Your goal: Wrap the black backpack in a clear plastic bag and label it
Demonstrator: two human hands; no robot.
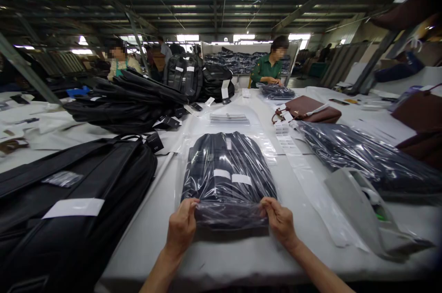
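Note:
A black backpack (210, 164) lies flat on the white table inside a clear plastic bag (229, 215). Two white paper strips cross its straps. At the bag's near edge, my left hand (182, 224) pinches the left corner of the plastic. My right hand (279, 220) grips the same edge near the right corner, fingers closed. Between the two hands the plastic is stretched across the near end of the backpack. The far part of the bag lies loose on the table beyond the backpack.
On the left lies a large black backpack (117, 178), with a stack of black bags (120, 104) behind it. To the right are a bagged dark item (355, 150), a grey tape dispenser (359, 210), a label strip (304, 169) and a brown handbag (311, 108). A co-worker (269, 66) stands across the table.

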